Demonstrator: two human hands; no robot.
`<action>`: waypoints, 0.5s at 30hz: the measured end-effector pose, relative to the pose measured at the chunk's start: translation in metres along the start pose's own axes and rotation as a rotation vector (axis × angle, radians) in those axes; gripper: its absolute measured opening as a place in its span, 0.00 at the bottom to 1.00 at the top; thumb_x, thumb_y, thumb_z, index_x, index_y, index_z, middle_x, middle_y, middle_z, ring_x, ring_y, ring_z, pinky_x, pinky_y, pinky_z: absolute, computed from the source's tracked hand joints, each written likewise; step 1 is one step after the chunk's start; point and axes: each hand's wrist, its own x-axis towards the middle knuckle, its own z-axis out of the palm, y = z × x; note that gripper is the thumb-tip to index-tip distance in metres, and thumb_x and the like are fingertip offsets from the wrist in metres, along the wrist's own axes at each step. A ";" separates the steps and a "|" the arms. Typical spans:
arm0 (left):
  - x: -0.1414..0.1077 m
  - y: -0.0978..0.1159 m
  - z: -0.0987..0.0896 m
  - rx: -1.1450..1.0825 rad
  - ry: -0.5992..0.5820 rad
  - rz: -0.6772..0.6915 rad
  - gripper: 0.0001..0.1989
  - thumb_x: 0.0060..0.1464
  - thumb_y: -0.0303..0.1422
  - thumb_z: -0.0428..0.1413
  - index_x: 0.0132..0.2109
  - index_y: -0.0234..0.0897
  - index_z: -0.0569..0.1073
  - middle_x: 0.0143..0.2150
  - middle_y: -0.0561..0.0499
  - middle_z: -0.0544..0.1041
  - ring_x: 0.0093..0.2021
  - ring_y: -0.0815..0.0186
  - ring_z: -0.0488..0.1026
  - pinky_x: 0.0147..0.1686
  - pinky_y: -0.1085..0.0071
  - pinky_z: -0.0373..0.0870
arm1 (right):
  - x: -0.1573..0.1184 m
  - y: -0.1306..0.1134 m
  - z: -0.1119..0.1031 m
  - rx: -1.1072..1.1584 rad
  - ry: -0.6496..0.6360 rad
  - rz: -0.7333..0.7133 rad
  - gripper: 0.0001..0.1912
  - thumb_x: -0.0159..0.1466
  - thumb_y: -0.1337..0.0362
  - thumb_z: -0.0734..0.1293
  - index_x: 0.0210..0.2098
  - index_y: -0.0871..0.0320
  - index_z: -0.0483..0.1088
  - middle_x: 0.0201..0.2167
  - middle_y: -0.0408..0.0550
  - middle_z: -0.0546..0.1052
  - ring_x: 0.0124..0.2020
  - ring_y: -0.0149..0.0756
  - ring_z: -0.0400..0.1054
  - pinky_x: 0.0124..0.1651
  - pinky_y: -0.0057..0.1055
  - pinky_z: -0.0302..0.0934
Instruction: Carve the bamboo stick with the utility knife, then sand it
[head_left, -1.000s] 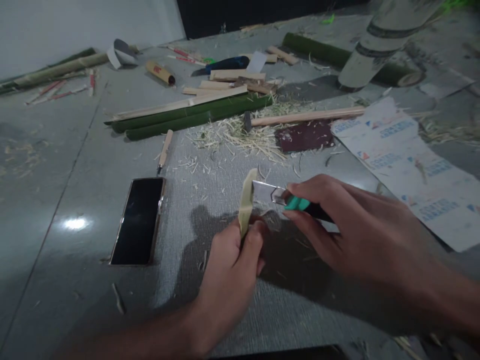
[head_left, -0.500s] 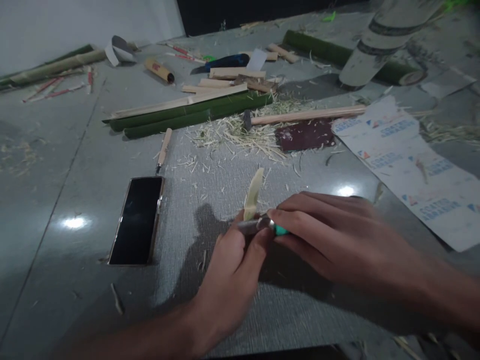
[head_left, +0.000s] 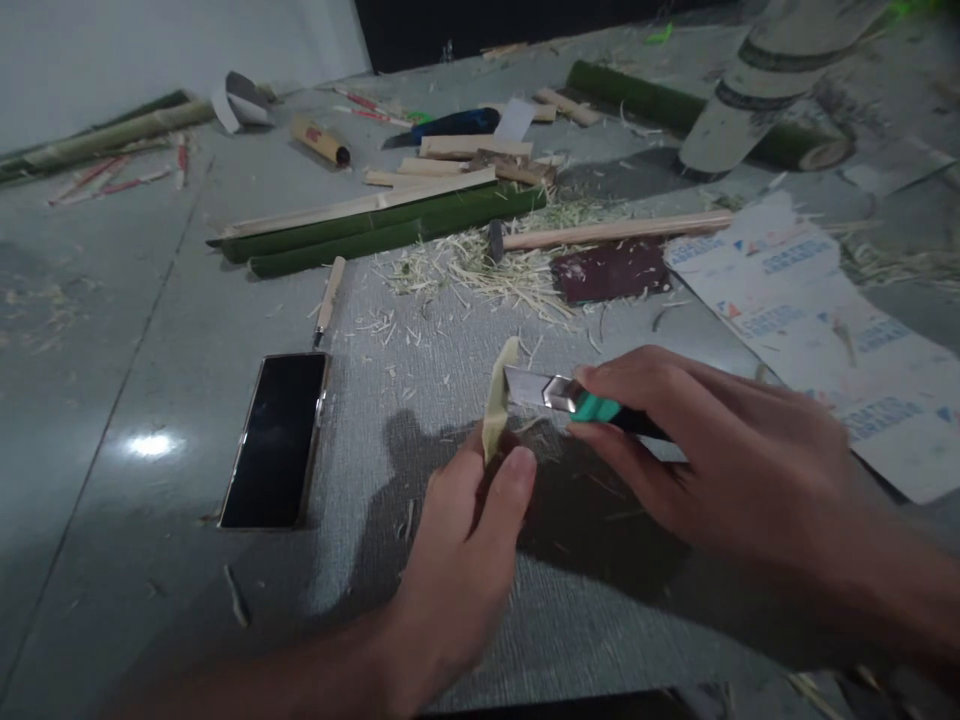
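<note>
My left hand is closed around the lower end of a pale, thin bamboo strip, which stands up out of the fingers and tapers at the top. In my right hand is a utility knife with a green and black handle. Its blade points left, and the tip is at the right edge of the strip; whether it touches cannot be made out. Both hands are low over the grey textured surface. Left of them lies a dark-screened phone, with a wooden-handled tool just beyond it.
Split green bamboo pieces and shavings lie ahead. A hammer rests across a dark red sheet. Printed white abrasive paper is at right. A thick green bamboo pole and a pale post stand farther back.
My right hand has moved right and slightly up with the knife, from over the left thumb to the strip's upper part. The left hand has barely moved.
</note>
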 end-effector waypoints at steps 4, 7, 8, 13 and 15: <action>0.001 0.001 -0.001 -0.061 -0.030 0.028 0.15 0.68 0.47 0.55 0.49 0.41 0.75 0.41 0.50 0.78 0.40 0.66 0.74 0.27 0.76 0.64 | -0.001 0.004 0.004 0.135 -0.100 -0.114 0.04 0.73 0.65 0.63 0.44 0.55 0.70 0.41 0.49 0.82 0.34 0.37 0.76 0.31 0.32 0.63; 0.002 0.005 0.000 -0.094 -0.063 0.055 0.12 0.70 0.42 0.54 0.52 0.42 0.76 0.49 0.49 0.80 0.49 0.63 0.76 0.41 0.71 0.74 | -0.002 0.001 0.009 0.213 -0.144 -0.176 0.07 0.72 0.69 0.62 0.43 0.56 0.72 0.40 0.50 0.82 0.37 0.38 0.77 0.32 0.32 0.63; 0.003 0.007 0.001 -0.094 -0.075 0.064 0.12 0.70 0.41 0.53 0.52 0.42 0.77 0.50 0.49 0.81 0.50 0.62 0.76 0.47 0.69 0.75 | -0.002 0.001 0.010 0.225 -0.147 -0.187 0.07 0.72 0.70 0.62 0.43 0.57 0.72 0.40 0.50 0.82 0.37 0.38 0.77 0.33 0.31 0.64; 0.002 0.009 0.000 -0.043 -0.094 0.083 0.14 0.72 0.41 0.50 0.55 0.44 0.77 0.54 0.49 0.80 0.52 0.63 0.77 0.55 0.66 0.71 | -0.001 0.000 0.010 0.219 -0.142 -0.206 0.06 0.73 0.70 0.63 0.44 0.59 0.73 0.39 0.51 0.81 0.36 0.37 0.76 0.33 0.31 0.63; 0.001 0.007 0.000 -0.010 -0.099 0.091 0.15 0.73 0.43 0.49 0.55 0.43 0.77 0.53 0.48 0.81 0.49 0.63 0.77 0.53 0.66 0.71 | -0.001 0.000 0.009 0.207 -0.141 -0.214 0.05 0.73 0.69 0.64 0.44 0.59 0.73 0.39 0.50 0.81 0.36 0.37 0.75 0.33 0.31 0.63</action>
